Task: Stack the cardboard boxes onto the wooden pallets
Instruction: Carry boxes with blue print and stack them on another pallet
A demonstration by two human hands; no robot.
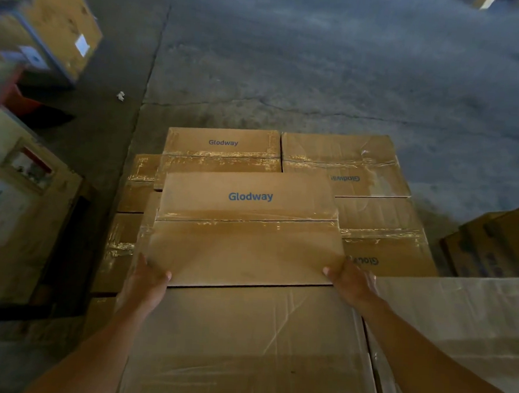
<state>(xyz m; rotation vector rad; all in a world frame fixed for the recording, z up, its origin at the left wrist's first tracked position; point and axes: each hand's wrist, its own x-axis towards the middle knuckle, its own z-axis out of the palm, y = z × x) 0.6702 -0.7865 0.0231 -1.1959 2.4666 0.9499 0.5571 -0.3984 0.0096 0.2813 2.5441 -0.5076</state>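
A taped cardboard box printed "Glodway" is held over a stack of like boxes. My left hand grips its near left corner, thumb on the top face. My right hand grips its near right corner the same way. Beneath and beyond it lie more Glodway boxes: one at the far left, one at the far right, one at the right. A larger plain box sits directly below my forearms. The pallet under the stack is hidden.
Another big carton lies at the near right. Small printed boxes stand on the floor at the right. Stacked cartons and a tilted box line the left. Grey concrete floor stretches ahead.
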